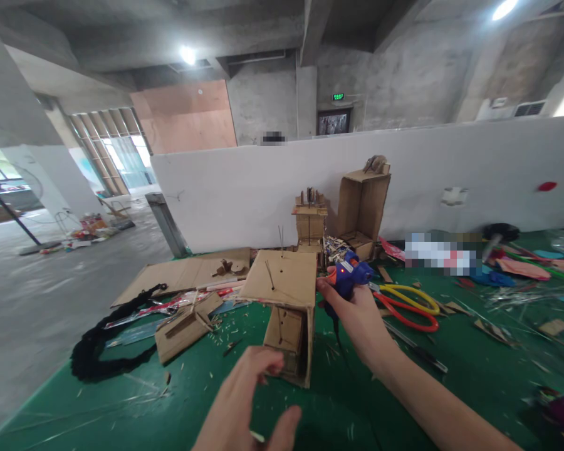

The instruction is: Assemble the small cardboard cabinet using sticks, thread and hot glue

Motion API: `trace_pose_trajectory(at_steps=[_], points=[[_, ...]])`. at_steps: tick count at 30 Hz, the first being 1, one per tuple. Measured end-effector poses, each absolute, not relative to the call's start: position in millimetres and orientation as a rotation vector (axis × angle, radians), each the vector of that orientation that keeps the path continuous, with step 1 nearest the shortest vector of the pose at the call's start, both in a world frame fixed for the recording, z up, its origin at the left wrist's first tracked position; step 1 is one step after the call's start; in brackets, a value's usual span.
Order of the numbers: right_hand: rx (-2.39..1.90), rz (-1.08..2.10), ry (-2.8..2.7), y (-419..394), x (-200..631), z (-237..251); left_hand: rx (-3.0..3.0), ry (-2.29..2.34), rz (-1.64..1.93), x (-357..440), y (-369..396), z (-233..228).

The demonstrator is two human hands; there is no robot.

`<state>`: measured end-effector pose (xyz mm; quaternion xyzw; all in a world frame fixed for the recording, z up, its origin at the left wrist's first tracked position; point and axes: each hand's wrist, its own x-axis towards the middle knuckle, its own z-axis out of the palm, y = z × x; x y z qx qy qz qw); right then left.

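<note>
The green mat spreads under you, strewn with cardboard scraps; a white wall closes off its far edge; the cardboard box stands on the mat right before you, sticks poking from its top; your right hand is clenched around the blue glue gun just beside the box's top right edge; your left hand hovers released, fingers spread, near the box's lower front; scissors lie just right of the gun.

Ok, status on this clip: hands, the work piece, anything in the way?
Right hand grips blue glue gun. Left hand open, just short of the cardboard box. Scissors lie right of the gun, clear.
</note>
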<state>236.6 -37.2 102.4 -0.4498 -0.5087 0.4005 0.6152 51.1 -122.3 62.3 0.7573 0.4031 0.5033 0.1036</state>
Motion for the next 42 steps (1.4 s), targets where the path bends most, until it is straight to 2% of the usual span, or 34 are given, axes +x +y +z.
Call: trace_pose_trajectory(at_steps=[7,16,26,31,34,36,39,42], points=[[-1.115,0.691,-1.257,-54.3,235.0,97.8,1.940,1.425,1.194,80.6,-112.5,79.3],[-1.181,0.678,-1.249,-83.0,236.9,93.7,1.788,1.154,1.187,52.3,-80.6,84.2],[-1.025,0.777,-1.204,-95.6,237.6,97.0,1.822,0.932,1.032,31.8,-53.3,99.7],[-0.997,0.707,-1.221,-103.7,258.0,97.7,1.885,1.027,1.327,28.8,-59.7,84.4],[-0.980,0.657,-1.281,-110.3,267.8,100.4,2.204,1.223,1.700,19.3,-65.7,89.1],[-0.974,0.671,-1.313,-113.8,273.0,102.2,2.538,1.238,1.820,15.0,-71.8,105.7],[-0.971,0.731,-1.374,-117.5,280.3,105.9,2.870,1.240,1.502,17.9,-81.4,139.5],[-1.038,0.776,-1.446,-120.2,288.1,111.0,2.943,1.286,1.201,27.9,-85.6,161.8]])
